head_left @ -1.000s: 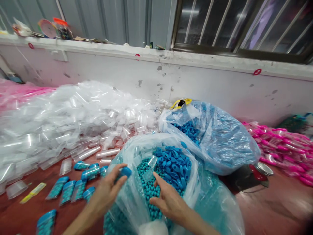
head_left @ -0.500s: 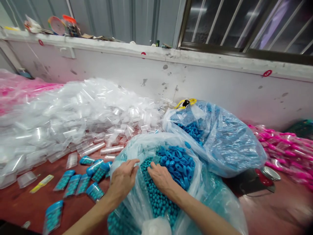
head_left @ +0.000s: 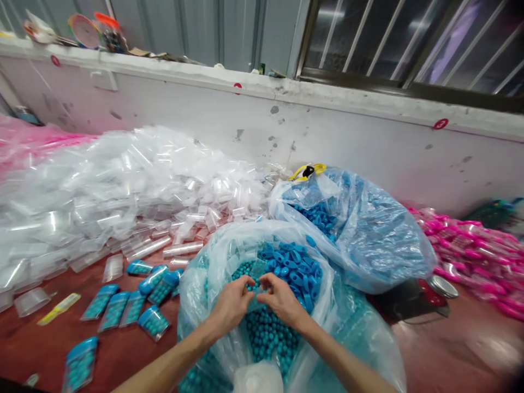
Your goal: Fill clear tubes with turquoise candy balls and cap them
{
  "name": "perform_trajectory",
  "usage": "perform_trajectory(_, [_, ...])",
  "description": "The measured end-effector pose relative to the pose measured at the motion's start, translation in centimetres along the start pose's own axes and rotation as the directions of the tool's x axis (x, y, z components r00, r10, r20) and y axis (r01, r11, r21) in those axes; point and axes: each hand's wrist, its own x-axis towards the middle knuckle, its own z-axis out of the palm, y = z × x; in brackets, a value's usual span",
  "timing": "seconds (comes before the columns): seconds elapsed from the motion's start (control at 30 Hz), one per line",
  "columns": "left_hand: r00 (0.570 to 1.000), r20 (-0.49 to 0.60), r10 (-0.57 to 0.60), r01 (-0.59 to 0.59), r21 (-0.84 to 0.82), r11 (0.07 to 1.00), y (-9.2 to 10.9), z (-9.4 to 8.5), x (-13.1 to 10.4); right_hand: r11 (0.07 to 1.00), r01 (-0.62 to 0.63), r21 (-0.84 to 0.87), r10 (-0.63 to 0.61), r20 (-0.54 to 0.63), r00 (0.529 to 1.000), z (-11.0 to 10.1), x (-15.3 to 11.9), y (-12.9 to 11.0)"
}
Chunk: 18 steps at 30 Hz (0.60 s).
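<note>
My left hand [head_left: 232, 303] and my right hand [head_left: 282, 299] are close together over an open plastic bag [head_left: 221, 240], fingers curled and pinching. Between their fingertips is what looks like a small clear plastic container [head_left: 254, 303], partly hidden by the fingers. Teal beads [head_left: 273, 335] fill the near side of the bag below both hands. Blue plastic caps [head_left: 292, 267] lie heaped on its far right side. Another clear container [head_left: 258, 268] rests on the beads just beyond the fingertips. Left of the bag lie several bead-filled containers with blue caps [head_left: 114, 311].
A large pile of clear empty containers [head_left: 123, 191] spreads across the back left of the red table [head_left: 36, 341]. Behind the bag sits a second bag [head_left: 376, 240] with blue parts. Pink packed items [head_left: 470, 256] lie at right, near a metal-lidded jar [head_left: 442, 286].
My left hand has moved right from the bag's edge to meet my right hand, which has shifted slightly right and down. A clear container now shows between them. The view has shifted slightly.
</note>
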Motion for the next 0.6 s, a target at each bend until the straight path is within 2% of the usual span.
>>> perform_trajectory(0.07, [0.988,-0.002,-0.155,0.15,-0.232,0.961,-0.3,0.7,-0.3,0.972,-0.184,0.145,0.197,-0.079,0.977,0.1,-0.2,0.1])
perform_trajectory(0.13, [0.97,-0.02,-0.244,0.213,-0.422,0.881,-0.4,1.3,-0.5,0.928,-0.286,0.238,0.308,-0.061,0.949,0.2,-0.4,0.0])
perform_trajectory(0.27, [0.954,-0.123,-0.275,0.157,-0.576,0.802,-0.1,2.3,-0.8,0.878,-0.291,0.38,0.325,-0.025,0.946,0.7,-1.2,-0.8])
perform_trajectory(0.4, [0.964,-0.142,-0.223,0.109,-0.554,0.826,0.6,2.6,-1.5,0.812,-0.225,0.539,0.272,-0.008,0.962,0.9,-1.8,-1.5])
perform_trajectory(0.47, [0.977,-0.154,-0.151,0.067,-0.447,0.892,0.6,1.9,-2.0,0.843,-0.225,0.488,0.253,0.008,0.967,0.4,-1.9,-1.1])
perform_trajectory(0.53, [0.977,-0.204,-0.065,-0.003,-0.315,0.949,0.3,0.7,-2.3,0.908,-0.301,0.291,0.271,0.141,0.952,-0.2,-1.8,-0.2])
perform_trajectory(0.6, [0.967,-0.248,-0.055,-0.015,-0.271,0.963,-0.2,-0.7,-2.0,0.936,-0.349,0.039,0.322,0.302,0.897,-0.7,-1.4,0.8])
